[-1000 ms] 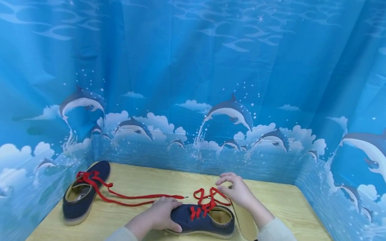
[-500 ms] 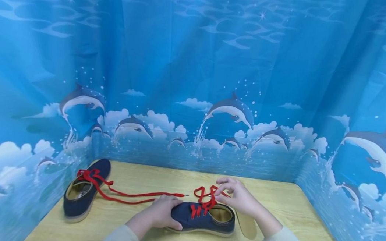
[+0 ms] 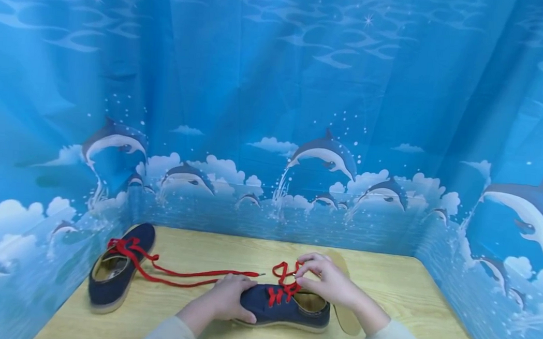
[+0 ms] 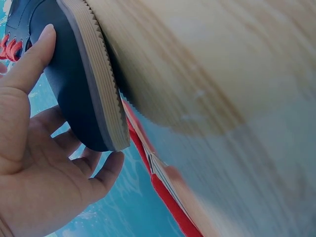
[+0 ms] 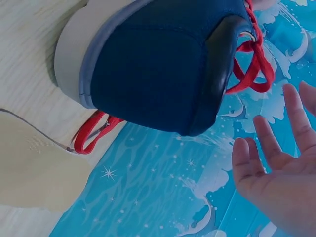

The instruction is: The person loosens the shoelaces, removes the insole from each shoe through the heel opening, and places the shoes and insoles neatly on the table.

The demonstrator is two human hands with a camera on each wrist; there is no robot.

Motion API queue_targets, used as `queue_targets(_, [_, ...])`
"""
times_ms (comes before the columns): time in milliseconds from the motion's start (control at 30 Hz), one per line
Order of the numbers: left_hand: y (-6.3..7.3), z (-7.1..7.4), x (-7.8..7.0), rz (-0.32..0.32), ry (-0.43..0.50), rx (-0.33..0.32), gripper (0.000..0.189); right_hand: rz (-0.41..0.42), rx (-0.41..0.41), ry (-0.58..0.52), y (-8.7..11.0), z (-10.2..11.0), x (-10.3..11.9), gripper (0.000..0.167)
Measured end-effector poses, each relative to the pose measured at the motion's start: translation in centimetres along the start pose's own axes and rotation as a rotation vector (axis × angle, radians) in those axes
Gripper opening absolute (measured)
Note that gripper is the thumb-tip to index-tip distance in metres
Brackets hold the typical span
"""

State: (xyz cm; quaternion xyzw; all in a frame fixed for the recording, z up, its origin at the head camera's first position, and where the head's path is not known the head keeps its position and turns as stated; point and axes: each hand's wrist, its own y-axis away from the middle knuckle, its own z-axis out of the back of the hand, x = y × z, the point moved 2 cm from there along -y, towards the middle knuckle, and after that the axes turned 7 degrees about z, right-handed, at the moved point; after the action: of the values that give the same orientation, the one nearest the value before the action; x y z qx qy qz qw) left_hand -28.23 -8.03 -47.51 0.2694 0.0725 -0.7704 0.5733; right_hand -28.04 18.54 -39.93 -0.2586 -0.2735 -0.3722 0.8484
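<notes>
A navy shoe (image 3: 304, 314) with red laces lies in front of me, toe to the left. My left hand (image 3: 228, 297) grips its toe, thumb on the near side. In the left wrist view that thumb presses the dark upper (image 4: 69, 89), with the fingers around the toe end. My right hand (image 3: 327, 282) is over the shoe's opening, its fingers bent beside the looped red lace (image 3: 281, 271). Seen from the right wrist, the hand (image 5: 276, 173) has its fingers spread apart from the red lace loop (image 5: 259, 69); the thumb is largely out of frame.
A second navy shoe (image 3: 117, 289) stands at the table's left, its long red laces (image 3: 185, 277) stretching toward my left hand. A beige insole (image 3: 348, 320) lies partly under my right hand and forearm. A dolphin-print curtain (image 3: 273, 138) surrounds the wooden table (image 3: 407, 312).
My right hand has come lower and a little left, closer to the lace loops and the shoe's opening. The left hand and both shoes stay in place.
</notes>
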Motion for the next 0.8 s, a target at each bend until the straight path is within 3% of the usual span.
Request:
queue_targets(233, [-0.3, 0.0, 0.0, 0.012, -0.016, 0.008, 0.085, 0.025, 0.017, 0.115, -2.0, -0.1, 0.1, 0.008])
queue_targets(600, [-0.1, 0.0, -0.1, 0.010, -0.015, 0.015, 0.084, 0.000, 0.283, 0.119, -4.3, -1.1, -0.6, 0.013])
queue_targets(800, [-0.2, -0.1, 0.1, 0.009, -0.013, 0.005, 0.085, 0.026, 0.344, 0.154, -4.2, -1.2, -0.8, 0.013])
